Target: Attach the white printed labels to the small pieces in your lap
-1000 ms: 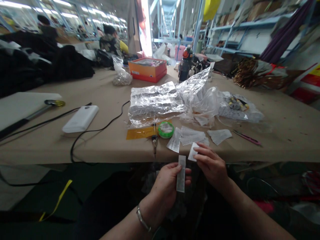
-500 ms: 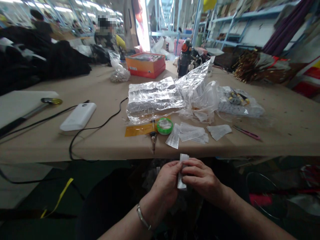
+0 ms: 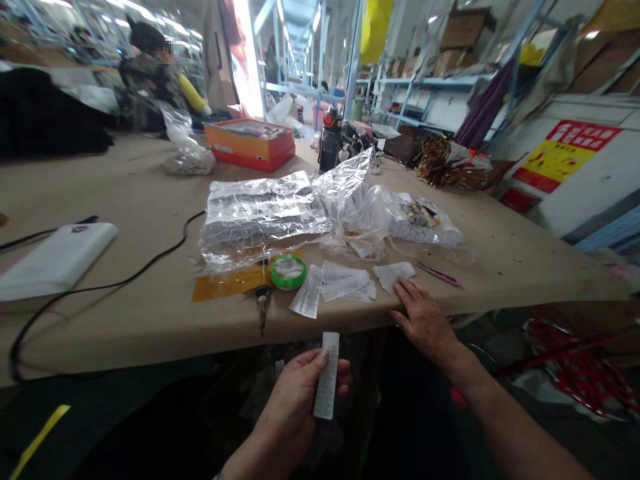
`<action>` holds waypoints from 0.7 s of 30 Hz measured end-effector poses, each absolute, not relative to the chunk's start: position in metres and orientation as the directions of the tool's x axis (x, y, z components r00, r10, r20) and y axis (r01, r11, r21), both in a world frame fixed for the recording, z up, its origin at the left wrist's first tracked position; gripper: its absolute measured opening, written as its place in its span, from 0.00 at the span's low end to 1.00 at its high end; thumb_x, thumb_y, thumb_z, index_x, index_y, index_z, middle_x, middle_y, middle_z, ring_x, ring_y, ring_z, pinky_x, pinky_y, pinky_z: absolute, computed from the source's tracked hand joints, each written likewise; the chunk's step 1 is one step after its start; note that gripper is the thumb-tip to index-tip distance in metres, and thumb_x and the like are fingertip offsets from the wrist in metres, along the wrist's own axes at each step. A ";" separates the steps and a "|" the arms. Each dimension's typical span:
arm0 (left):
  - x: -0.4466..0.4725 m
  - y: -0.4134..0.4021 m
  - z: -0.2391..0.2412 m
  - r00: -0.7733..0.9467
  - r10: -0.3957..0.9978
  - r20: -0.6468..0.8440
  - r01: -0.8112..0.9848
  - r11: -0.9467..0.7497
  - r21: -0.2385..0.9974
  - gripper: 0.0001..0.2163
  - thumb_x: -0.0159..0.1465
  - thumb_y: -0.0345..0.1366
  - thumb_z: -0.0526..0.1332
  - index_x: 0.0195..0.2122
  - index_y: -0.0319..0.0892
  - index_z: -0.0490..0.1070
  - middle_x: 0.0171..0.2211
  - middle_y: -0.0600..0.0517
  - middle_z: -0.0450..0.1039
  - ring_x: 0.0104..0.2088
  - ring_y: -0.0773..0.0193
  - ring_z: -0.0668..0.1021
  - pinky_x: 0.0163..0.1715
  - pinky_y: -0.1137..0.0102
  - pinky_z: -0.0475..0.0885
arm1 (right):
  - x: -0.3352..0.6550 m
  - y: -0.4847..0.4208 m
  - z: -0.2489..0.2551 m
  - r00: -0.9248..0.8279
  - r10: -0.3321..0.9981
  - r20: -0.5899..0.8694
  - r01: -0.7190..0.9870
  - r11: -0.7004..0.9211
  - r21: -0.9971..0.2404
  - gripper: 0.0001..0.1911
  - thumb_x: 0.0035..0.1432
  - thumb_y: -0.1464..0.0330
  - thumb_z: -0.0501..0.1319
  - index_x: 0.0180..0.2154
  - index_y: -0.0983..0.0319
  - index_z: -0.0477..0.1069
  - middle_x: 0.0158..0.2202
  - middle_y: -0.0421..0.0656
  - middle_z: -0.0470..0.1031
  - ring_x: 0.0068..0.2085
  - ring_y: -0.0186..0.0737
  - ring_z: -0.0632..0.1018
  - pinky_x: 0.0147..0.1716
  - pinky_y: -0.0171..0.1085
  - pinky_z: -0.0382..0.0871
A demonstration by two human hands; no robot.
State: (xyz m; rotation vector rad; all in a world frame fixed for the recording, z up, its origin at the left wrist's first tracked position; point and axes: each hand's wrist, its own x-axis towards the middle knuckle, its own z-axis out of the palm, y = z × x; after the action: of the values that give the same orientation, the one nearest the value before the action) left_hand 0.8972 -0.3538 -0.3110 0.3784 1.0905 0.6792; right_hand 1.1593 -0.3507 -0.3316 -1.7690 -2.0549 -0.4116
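While I watched through the head camera, the left hand (image 3: pixel 295 393) was below the near edge of the tabletop (image 3: pixel 160 323), with its palm turned up. Its grip was closed: the thumb pressed a narrow printed strip (image 3: pixel 326 387) against the fingers, and this strip stood almost upright, tilted slightly to the right. The right hand (image 3: pixel 425 323) reached forward over the edge, palm down. Its grip was open, the thumb apart from the fingers, and the fingertips were at the lower border of a pale sheet (image 3: pixel 393 270); I could not tell if they pressed on it.

The tabletop had a brown covering. Beside the pale sheet I saw overlapping paper pieces (image 3: pixel 345 283), and further left a green-rimmed round container (image 3: pixel 289 272) next to a pointed tool (image 3: pixel 262 303). A slim pink tool (image 3: pixel 440 275) lay to the right. Behind these, a shiny silver package (image 3: pixel 265 210) covered much of the middle, and an orange box (image 3: pixel 237 148) and a dark bottle (image 3: pixel 329 143) stood further back.

In the room, another person (image 3: pixel 150 80) was at the far left, and a red and yellow poster (image 3: pixel 565 157) hung on the right wall.
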 end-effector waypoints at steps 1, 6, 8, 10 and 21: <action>0.897 -0.354 -0.311 0.284 0.666 -0.690 -0.311 0.744 0.591 0.03 0.59 0.29 0.60 0.33 0.34 0.68 0.26 0.43 0.76 0.22 0.65 0.77 0.24 0.71 0.75 | 1.165 -0.351 -0.334 -0.145 0.879 0.455 0.986 0.165 -0.006 0.24 0.60 0.63 0.56 0.55 0.69 0.62 0.55 0.56 0.65 0.57 0.56 0.64 0.53 0.56 0.62; 0.896 -0.353 -0.316 0.280 0.674 -0.684 -0.301 0.738 0.604 0.04 0.60 0.30 0.60 0.34 0.34 0.69 0.27 0.43 0.77 0.22 0.64 0.77 0.24 0.71 0.75 | 1.179 -0.360 -0.336 -0.157 0.824 0.545 0.958 0.260 -0.117 0.11 0.62 0.69 0.53 0.44 0.62 0.71 0.45 0.49 0.73 0.48 0.46 0.73 0.48 0.48 0.68; 0.896 -0.354 -0.318 0.276 0.681 -0.678 -0.306 0.731 0.610 0.04 0.60 0.30 0.60 0.33 0.34 0.69 0.27 0.43 0.76 0.22 0.64 0.77 0.23 0.71 0.74 | 1.175 -0.363 -0.332 -0.095 0.792 0.604 0.928 0.290 -0.235 0.08 0.62 0.70 0.54 0.40 0.61 0.72 0.41 0.47 0.75 0.45 0.43 0.75 0.46 0.46 0.70; 0.896 -0.355 -0.319 0.284 0.684 -0.672 -0.310 0.729 0.610 0.04 0.60 0.31 0.60 0.33 0.34 0.69 0.27 0.43 0.76 0.21 0.65 0.77 0.23 0.71 0.74 | 1.159 -0.367 -0.327 0.002 0.753 0.658 0.889 0.301 -0.346 0.06 0.61 0.70 0.56 0.38 0.60 0.72 0.39 0.45 0.75 0.43 0.42 0.76 0.45 0.44 0.71; 0.893 -0.360 -0.321 0.331 0.792 -0.513 -0.533 0.606 0.591 0.10 0.47 0.33 0.70 0.28 0.33 0.73 0.24 0.48 0.74 0.23 0.69 0.73 0.23 0.76 0.64 | 1.024 -0.391 -0.342 -0.428 0.635 0.644 0.658 0.707 -0.260 0.08 0.60 0.75 0.55 0.39 0.61 0.71 0.42 0.46 0.76 0.51 0.43 0.72 0.52 0.48 0.67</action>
State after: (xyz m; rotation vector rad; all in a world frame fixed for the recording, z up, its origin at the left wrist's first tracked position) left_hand 0.8931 -0.3600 -0.3207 0.3442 0.8661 0.8879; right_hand 1.0238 -0.3913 -0.3424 -0.9794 -2.1635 -0.0399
